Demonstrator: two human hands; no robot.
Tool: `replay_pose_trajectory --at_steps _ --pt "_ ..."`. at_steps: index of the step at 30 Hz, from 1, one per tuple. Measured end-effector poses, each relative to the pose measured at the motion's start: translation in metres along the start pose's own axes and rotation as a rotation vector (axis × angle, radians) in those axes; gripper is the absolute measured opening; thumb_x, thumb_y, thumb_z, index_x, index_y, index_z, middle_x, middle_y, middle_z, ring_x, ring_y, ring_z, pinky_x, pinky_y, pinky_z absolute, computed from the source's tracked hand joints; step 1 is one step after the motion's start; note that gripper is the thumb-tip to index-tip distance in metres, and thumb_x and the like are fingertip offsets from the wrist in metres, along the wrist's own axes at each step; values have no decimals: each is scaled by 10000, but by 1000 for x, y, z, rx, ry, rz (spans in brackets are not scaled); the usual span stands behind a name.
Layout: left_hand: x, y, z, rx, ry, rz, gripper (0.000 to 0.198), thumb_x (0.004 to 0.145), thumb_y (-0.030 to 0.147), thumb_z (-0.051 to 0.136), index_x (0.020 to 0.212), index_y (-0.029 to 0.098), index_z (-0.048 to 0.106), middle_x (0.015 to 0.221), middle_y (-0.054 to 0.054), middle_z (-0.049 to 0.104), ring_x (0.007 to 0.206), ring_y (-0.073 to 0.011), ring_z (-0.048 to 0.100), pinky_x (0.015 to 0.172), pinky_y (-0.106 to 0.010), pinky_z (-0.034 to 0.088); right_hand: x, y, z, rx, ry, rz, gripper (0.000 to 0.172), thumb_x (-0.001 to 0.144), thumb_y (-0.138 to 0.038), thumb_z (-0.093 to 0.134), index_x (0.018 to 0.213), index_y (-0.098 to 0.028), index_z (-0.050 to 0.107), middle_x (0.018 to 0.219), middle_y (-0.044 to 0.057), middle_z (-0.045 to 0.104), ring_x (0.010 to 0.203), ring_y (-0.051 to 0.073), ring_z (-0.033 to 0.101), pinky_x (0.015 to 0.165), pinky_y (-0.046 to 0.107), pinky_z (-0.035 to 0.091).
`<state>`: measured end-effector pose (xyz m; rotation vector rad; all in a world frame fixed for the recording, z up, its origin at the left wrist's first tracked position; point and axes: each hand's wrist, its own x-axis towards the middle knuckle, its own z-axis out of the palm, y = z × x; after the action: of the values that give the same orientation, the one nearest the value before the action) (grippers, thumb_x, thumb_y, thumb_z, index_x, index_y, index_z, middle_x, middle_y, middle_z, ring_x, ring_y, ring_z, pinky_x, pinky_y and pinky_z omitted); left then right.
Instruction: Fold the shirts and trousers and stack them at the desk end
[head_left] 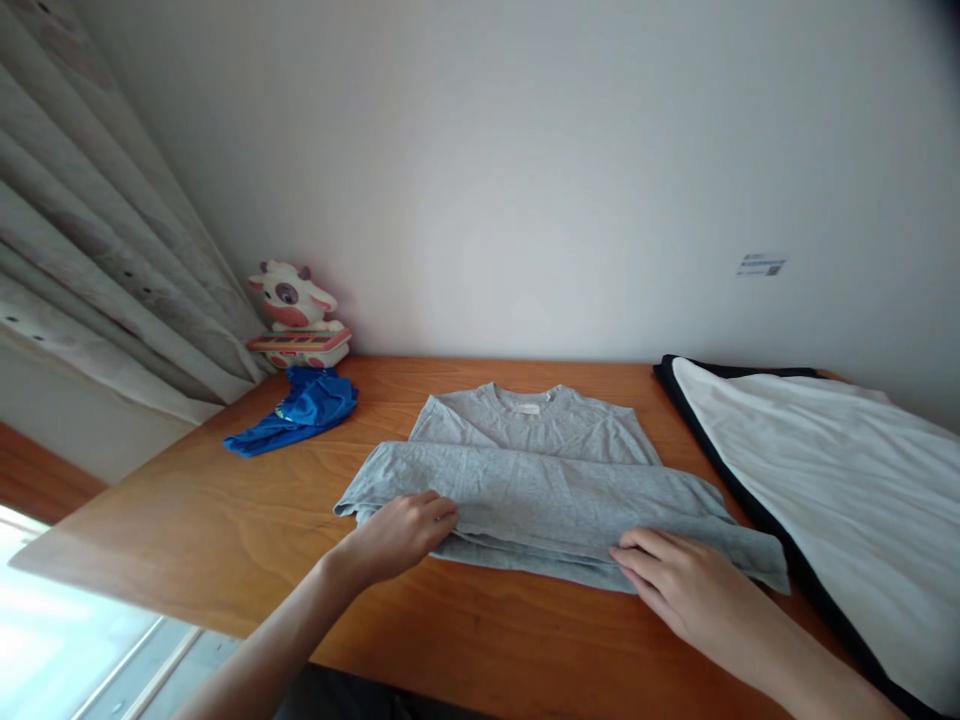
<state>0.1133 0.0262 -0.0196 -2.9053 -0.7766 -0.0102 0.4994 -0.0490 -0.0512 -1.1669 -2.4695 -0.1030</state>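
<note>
A grey T-shirt (540, 490) lies on the wooden table, its collar toward the wall and its lower part folded over in a wide band across the body. My left hand (409, 530) is closed at the near edge of the band, left of the middle, with the fabric at its fingertips. On the right, my right hand (667, 570) pinches the same near edge between thumb and fingers. A layer of the shirt shows beneath the band between the two hands.
A blue cloth (304, 408) lies crumpled at the back left, in front of a cow-shaped toy keyboard (300, 320). White fabric (832, 480) with black fabric under it covers the right side. The wooden table (187, 520) meets the wall behind; a curtain (97, 200) hangs left.
</note>
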Motion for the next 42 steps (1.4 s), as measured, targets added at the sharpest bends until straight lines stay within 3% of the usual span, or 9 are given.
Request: replay_pose_trajectory --at_steps 6,12,18,23,28,32,36,38,42 --pt "-7 -15 2 -277 149 -144 251 1066 249 464 1005 201 703 899 -34 722 825 -169 695 735 -252 508 -2 2 7 -88 17 2 281 1019 -163 441 957 -234 706 879 24 701 718 155 688 679 274 539" --pt "-16 -29 3 -298 155 -147 232 1051 267 497 1039 229 725 906 -30 727 841 -166 699 743 -245 517 2 6 8 -39 41 93 234 1020 -211 473 938 -248 689 845 9 699 726 166 688 666 294 533" --pt "-53 -63 -1 -284 165 -241 271 1011 206 477 1059 236 742 978 -59 743 903 -181 713 817 -269 563 -20 31 -5 8 4 105 242 1003 -210 464 1021 -275 697 946 17 737 819 180 726 725 304 572" --pt "-75 -79 -6 -334 207 -389 299 1032 369 487 1038 237 755 1015 -58 776 928 -202 731 862 -283 571 -38 53 -20 -30 84 202 240 1035 -367 460 990 -275 677 915 22 782 792 210 760 688 305 594" --pt "-78 -87 -11 -396 241 -552 373 1034 480 458 1084 225 725 1046 -50 785 921 -220 742 806 -268 566 -41 64 -36 33 126 341 257 1027 -451 467 1085 -296 664 961 21 806 787 225 781 641 283 599" --pt "-61 -111 -16 -335 241 -522 415 1039 498 428 1016 211 727 959 -48 759 876 -206 704 802 -270 545 -18 89 -49 106 30 370 281 1020 -488 483 1008 -299 691 942 23 793 809 210 763 685 268 584" --pt "-20 -149 -20 -69 298 -483 450 1021 493 429 1004 212 780 972 -91 689 939 -243 632 929 -377 509 37 134 -55 57 -31 315 323 1008 -446 483 909 -269 734 937 54 758 866 222 718 792 327 563" --pt "9 -164 -21 43 289 -573 431 1014 463 439 1038 219 793 984 -107 661 955 -259 619 929 -394 507 70 154 -53 -76 -77 364 292 978 -389 516 897 -257 763 956 80 740 933 254 697 855 374 538" --pt "69 -176 -9 77 170 -922 372 1016 386 433 1119 258 767 1101 -110 691 1086 -287 639 884 -362 523 125 173 -32 -284 -217 710 287 979 -318 495 984 -250 774 1011 113 749 989 277 700 827 373 512"
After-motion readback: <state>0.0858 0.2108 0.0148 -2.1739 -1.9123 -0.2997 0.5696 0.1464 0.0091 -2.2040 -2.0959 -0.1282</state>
